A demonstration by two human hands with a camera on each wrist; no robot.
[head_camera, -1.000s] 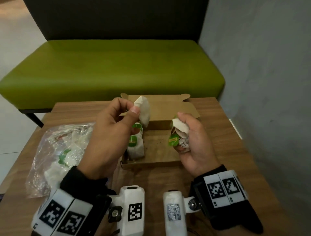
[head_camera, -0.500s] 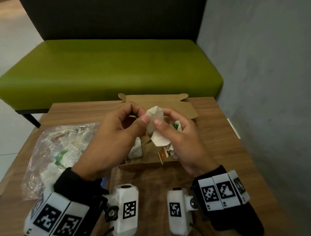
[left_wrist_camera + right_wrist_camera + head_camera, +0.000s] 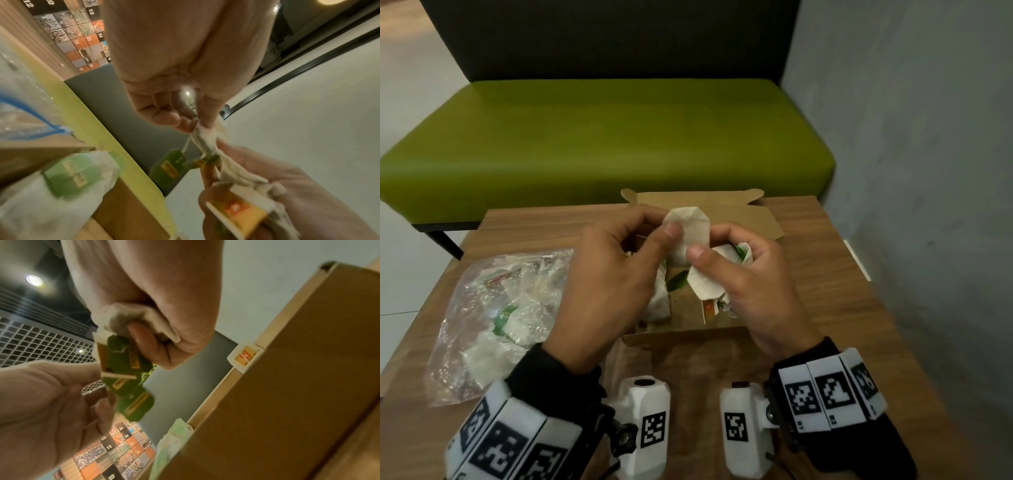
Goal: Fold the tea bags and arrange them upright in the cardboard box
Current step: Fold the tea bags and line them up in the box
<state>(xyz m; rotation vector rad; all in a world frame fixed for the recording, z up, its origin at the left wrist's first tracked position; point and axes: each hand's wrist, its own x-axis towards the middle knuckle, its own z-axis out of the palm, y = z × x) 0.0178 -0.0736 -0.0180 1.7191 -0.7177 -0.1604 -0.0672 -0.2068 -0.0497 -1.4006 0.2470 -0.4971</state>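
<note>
Both hands meet above the open cardboard box [image 3: 688, 334] on the table. My left hand [image 3: 616, 274] pinches a white tea bag [image 3: 690, 229] between thumb and fingers. My right hand [image 3: 750, 274] pinches the same tea bag at its lower edge and also clutches a bunch of tea bags [image 3: 705, 284] with green tags [image 3: 127, 368] and an orange tag [image 3: 238, 212]. Inside the box, at its left end, upright tea bags [image 3: 659, 301] stand with green tags [image 3: 69, 175].
A clear plastic bag [image 3: 493, 318] with more tea bags lies on the wooden table [image 3: 825, 308] at the left. A green bench [image 3: 602, 137] stands behind the table, a grey wall [image 3: 928, 171] to the right.
One second ago the hands were apart, each holding its own tea bags. They have come together over the box, and the right thumb and finger now pinch the left hand's bag.
</note>
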